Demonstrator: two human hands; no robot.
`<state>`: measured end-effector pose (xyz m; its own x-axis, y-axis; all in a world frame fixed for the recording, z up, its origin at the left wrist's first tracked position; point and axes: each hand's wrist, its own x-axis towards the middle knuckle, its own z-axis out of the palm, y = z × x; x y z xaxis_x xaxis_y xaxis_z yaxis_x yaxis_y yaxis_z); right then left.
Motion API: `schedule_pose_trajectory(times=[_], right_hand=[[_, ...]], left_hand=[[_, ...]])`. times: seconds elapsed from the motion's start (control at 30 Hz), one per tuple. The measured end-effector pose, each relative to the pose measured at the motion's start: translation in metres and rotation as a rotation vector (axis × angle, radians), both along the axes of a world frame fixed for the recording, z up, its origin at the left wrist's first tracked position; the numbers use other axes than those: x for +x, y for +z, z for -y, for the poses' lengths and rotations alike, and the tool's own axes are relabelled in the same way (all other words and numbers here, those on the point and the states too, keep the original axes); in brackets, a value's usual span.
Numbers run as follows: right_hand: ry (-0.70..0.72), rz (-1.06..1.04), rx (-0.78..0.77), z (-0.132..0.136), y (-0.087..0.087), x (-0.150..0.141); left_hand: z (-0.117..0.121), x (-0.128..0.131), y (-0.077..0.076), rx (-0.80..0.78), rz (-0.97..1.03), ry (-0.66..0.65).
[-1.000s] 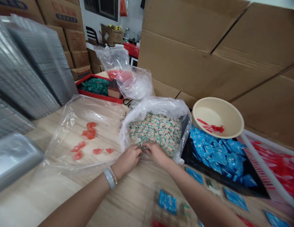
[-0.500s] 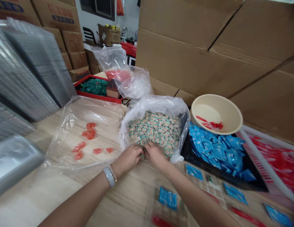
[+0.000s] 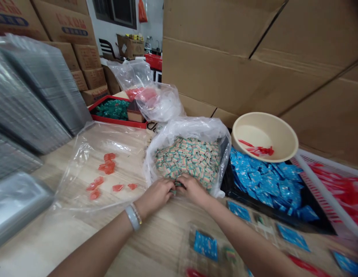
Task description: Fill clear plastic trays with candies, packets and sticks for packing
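Both hands meet at the near edge of a bin lined with a white plastic bag [image 3: 196, 125]. It holds a heap of small striped square pieces [image 3: 193, 156] in green, pink and cream. My left hand [image 3: 161, 191], with a bangle and a beaded bracelet at the wrist, has its fingers curled at the near rim. Close beside it, my right hand [image 3: 192, 188] has its fingers bent over the nearest pieces. The fingertips of both hands pinch together there, and what they hold is too small and hidden to make out.
To the left, orange-red pieces [image 3: 107, 166] lie on a clear plastic sheet. At right are blue packets [image 3: 265, 181] in a black tray, a cream basin [image 3: 285, 132] and a basket of red items [image 3: 337, 188]. Clear compartment trays [image 3: 193, 256] sit in front. Stacked plastic trays [image 3: 37, 88] stand left.
The view has shifted slightly. Both hands stay at the bin's near edge, with the right fingers bending a little more. The rest has not visibly moved.
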<state>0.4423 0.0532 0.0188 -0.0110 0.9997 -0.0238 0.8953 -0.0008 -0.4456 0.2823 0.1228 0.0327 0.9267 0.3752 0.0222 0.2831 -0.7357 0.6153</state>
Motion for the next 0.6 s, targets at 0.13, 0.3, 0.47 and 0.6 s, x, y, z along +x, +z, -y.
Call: schedule_pose_trajectory(times=[0.13,0.3,0.47,0.6], right_hand=[[0.001,-0.004,0.004,0.0013,-0.0021,0.0011],[0.003,0.0,0.01,0.0013,-0.0019,0.0015],[0.071,-0.039,-0.006,-0.0016,-0.0016,0.007],[0.054,-0.003,-0.035,-0.0052,-0.0029,0.0078]], left_hand=[[0.0033,-0.0022,-0.0025,0.013,0.012,-0.005],[0.0052,-0.0001,-0.0005,0.028,-0.033,-0.033],[0.0049,0.0028,0.0013,0.026,-0.04,-0.04],[0.0052,0.0026,-0.0002,0.013,-0.033,-0.035]])
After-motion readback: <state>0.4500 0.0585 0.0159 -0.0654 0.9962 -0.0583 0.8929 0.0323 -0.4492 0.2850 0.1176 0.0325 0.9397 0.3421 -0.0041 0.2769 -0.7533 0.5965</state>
